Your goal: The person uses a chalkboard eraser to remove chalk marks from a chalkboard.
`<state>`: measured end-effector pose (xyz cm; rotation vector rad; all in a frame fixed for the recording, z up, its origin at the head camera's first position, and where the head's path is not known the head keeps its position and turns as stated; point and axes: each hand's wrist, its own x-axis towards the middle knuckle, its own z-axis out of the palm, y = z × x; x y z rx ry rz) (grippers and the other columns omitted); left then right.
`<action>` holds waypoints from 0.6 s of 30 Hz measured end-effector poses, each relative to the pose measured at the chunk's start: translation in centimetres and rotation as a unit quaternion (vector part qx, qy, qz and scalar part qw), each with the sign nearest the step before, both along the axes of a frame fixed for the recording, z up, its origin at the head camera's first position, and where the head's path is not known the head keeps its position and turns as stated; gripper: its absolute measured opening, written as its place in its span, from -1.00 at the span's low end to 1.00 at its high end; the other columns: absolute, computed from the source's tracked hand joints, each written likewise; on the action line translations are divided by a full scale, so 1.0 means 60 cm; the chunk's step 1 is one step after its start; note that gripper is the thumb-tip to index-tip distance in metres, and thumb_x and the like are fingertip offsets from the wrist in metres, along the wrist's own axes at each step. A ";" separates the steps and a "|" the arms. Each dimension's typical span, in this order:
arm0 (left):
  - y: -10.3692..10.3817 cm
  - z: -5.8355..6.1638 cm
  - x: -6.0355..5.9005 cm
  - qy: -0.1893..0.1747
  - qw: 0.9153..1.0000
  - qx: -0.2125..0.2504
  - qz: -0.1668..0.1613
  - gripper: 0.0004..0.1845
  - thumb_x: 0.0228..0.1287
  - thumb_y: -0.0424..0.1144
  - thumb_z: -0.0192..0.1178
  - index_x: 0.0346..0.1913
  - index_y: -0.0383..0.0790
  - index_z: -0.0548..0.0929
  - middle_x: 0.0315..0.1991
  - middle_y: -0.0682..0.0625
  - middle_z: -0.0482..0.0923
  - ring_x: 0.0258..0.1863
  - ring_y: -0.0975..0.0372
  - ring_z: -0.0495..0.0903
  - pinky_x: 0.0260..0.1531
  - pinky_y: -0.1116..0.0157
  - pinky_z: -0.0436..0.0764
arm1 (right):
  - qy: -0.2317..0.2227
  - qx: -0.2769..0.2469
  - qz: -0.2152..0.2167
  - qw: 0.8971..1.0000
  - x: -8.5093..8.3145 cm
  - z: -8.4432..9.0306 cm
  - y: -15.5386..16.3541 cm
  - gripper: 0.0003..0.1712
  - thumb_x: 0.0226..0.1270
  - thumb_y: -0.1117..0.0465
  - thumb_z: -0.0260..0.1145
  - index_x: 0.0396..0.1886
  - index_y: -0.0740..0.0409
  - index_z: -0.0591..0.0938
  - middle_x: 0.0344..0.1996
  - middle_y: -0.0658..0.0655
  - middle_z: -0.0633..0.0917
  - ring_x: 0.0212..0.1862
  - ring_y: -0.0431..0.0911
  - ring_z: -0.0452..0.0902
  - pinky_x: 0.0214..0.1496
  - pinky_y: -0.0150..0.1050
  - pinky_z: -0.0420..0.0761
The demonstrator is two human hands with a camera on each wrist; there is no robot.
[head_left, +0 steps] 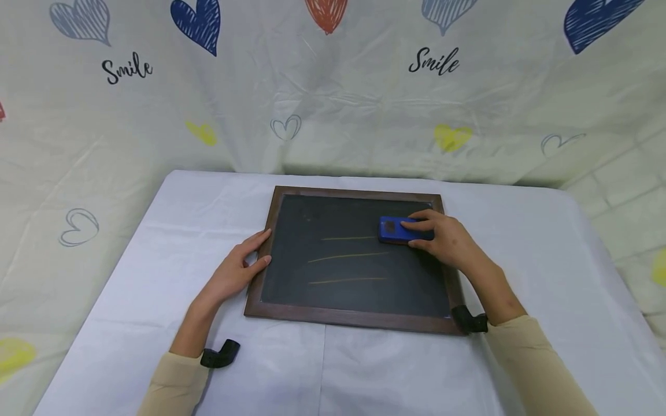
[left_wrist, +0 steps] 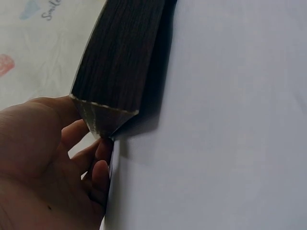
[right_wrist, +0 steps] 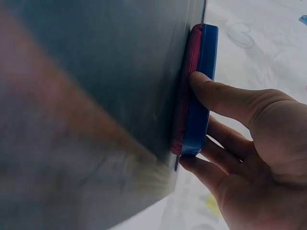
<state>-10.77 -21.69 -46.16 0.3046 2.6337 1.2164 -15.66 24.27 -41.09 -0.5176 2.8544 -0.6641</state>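
A small chalkboard [head_left: 354, 294] in a brown wooden frame lies on the table, with three thin yellow chalk lines across its middle. My right hand [head_left: 442, 237] pinches a blue chalkboard eraser [head_left: 390, 228] between thumb and fingers. The eraser lies at the upper right of the board, by the right end of the top line. In the right wrist view its red felt side [right_wrist: 187, 96] faces the board's surface. My left hand [head_left: 241, 263] holds the frame's left edge, thumb and forefinger tips on the wood. The frame [left_wrist: 120, 52] hides part of that hand in the left wrist view.
A white cloth [head_left: 171, 231] covers the table under the board. Behind it hangs a pale curtain [head_left: 359, 127] printed with hearts and "Smile". Each wrist wears a black camera mount; the right one [head_left: 469, 319] overlaps the board's lower right corner in the head view.
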 end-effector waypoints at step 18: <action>0.001 0.001 -0.001 0.003 1.000 0.002 0.003 -0.29 0.60 -0.09 0.16 0.67 -0.01 0.17 0.70 -0.16 0.05 0.67 -0.15 0.06 0.19 -0.04 0.45 | 0.009 -0.032 0.026 0.999 -0.022 -0.010 -0.048 -0.44 0.32 0.19 0.53 0.32 0.04 0.67 0.38 0.23 0.58 0.31 0.29 0.57 0.18 0.16 0.63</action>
